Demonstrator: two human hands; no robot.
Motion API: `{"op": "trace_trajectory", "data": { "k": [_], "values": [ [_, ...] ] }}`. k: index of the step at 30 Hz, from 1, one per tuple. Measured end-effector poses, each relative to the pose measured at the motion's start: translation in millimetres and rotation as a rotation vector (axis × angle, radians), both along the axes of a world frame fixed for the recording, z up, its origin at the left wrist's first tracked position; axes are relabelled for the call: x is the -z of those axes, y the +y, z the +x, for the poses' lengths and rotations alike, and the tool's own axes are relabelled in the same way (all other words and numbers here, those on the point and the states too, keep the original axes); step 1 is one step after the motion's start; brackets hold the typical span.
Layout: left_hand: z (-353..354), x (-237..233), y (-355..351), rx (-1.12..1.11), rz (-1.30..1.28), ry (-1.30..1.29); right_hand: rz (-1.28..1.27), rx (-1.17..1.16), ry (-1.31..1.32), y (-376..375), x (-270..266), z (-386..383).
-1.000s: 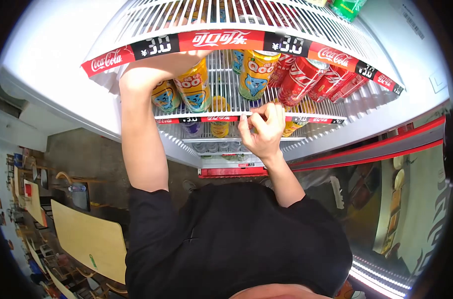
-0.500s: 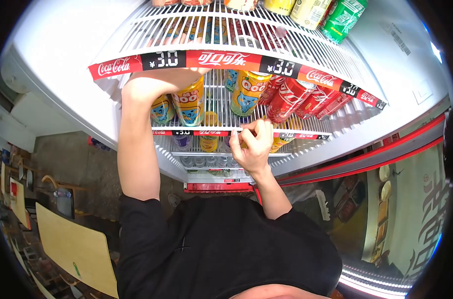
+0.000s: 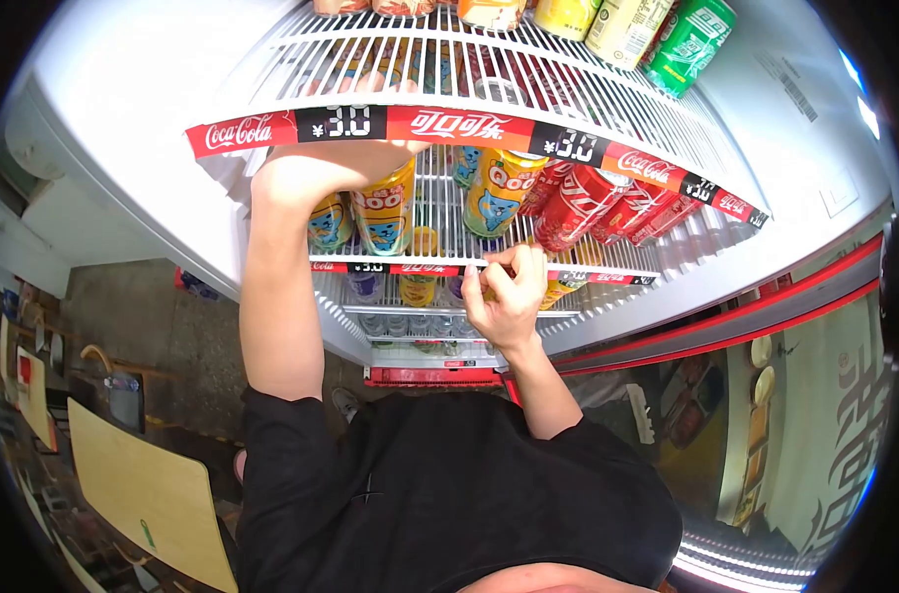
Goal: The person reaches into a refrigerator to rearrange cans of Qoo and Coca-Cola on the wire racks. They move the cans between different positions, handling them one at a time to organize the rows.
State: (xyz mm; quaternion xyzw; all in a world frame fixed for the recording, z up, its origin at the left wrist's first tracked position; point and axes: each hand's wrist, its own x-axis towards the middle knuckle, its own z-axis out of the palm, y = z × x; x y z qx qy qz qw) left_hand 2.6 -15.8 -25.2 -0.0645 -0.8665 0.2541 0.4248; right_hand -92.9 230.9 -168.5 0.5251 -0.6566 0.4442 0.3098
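Observation:
My left arm reaches under the upper wire shelf [image 3: 607, 109], behind its red price strip. Parts of my left hand [image 3: 372, 87] show between the shelf wires near the back cans; its fingers are mostly hidden. Yellow Qoo cans [image 3: 386, 210] stand just below that forearm, and another Qoo can [image 3: 504, 198] stands to the right. My right hand [image 3: 512, 296] is closed, its fingers curled at the front edge of the lower shelf [image 3: 429, 268]. Red Coca-Cola cans [image 3: 580, 208] stand behind and to the right of it.
On the upper shelf are yellow cans and a green can [image 3: 694, 44]. Bottles [image 3: 418, 289] sit on racks below. The fridge's red-edged door [image 3: 706, 331] stands open at right. A wooden table [image 3: 148, 484] lies at lower left.
The view has shifted slightly, so the fridge sits a little lower and to the right. Both hands keep nearly the same places on the shelves.

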Motion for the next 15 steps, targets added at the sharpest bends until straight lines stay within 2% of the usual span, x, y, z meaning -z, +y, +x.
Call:
{"op": "trace_trajectory", "data": {
  "k": [1,4,10,15],
  "values": [
    [2.8,-5.4,2.1,0.01,-0.072,0.003,0.003,0.0,0.0,0.1,0.1,0.1],
    [4.7,-2.9,4.6,0.034,-0.028,0.003,0.012,0.003,0.0,0.5,0.1,0.2],
    [1.0,3.2,4.5,0.082,0.192,-0.002,0.016,0.011,-0.007,0.5,-0.8,1.2],
    [5.7,0.9,3.4,-0.054,0.131,-0.049,0.015,0.007,-0.011,0.7,1.7,0.4]
  ]
}}
